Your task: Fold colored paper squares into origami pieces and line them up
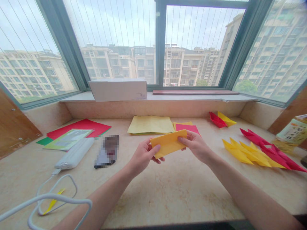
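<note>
1. Left fingers (pixel 155 149) and right fingers (pixel 182 140), closed, gripping opposite ends of a folded yellow paper (pixel 168 143)
2. Just beyond the fingers, a pink paper sheet (pixel 187 128) on the desk (pixel 168 198)
3. Left of the fingers, a white power bank (pixel 74 153)
4. Right of the fingers, folded yellow paper shapes (pixel 242 152) beside folded red paper shapes (pixel 271 150)

A blurred object (pixel 106 151) and power bank (pixel 74 153) obstruct the left hand (pixel 142 156) leftward.

1. A folded sheet of yellow paper (pixel 168 143) forms a flat, narrow rectangle with straight edges.
2. It is held in the air between both hands, tilted with its left end lower.
3. The left hand (pixel 142 156) pinches the lower left end; the right hand (pixel 196 147) pinches the right end.
</note>
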A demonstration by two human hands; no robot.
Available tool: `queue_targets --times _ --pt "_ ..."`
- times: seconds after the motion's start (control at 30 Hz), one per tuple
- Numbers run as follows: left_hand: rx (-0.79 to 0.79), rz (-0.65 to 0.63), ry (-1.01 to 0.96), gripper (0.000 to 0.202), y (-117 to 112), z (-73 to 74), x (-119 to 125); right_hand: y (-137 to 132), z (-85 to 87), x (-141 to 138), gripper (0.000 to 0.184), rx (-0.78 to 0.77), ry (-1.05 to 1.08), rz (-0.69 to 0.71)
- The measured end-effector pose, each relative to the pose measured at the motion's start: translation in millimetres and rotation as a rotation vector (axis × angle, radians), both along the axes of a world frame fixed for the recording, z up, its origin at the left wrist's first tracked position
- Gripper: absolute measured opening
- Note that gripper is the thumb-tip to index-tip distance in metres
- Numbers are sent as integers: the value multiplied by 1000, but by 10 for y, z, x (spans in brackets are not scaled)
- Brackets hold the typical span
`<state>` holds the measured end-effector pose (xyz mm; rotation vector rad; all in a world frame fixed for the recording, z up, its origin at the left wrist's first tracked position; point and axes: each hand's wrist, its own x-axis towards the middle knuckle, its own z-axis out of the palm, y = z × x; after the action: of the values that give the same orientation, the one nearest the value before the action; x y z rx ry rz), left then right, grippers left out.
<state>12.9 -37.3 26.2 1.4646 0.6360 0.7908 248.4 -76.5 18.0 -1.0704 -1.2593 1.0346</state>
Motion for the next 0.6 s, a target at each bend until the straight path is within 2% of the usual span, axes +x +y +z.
queue_targets --times 0.13,0.23,0.43,0.53,0.6 --pt "5 -40 48 40 18 13 -34 -23 58 58 36 -22 -35 23" --pt "-10 -68 58 38 24 15 -55 -55 101 89 33 -48 -95 123" --pt "-68 -331 224 40 -117 4 -17 -142 71 -88 24 -96 -182 309" --pt "-57 -298 240 35 -168 -41 28 -153 17 -219 21 -49 -169 242" --pt "-52 -211 210 34 -171 -69 54 -141 -6 -278 31 -14 -91 150"
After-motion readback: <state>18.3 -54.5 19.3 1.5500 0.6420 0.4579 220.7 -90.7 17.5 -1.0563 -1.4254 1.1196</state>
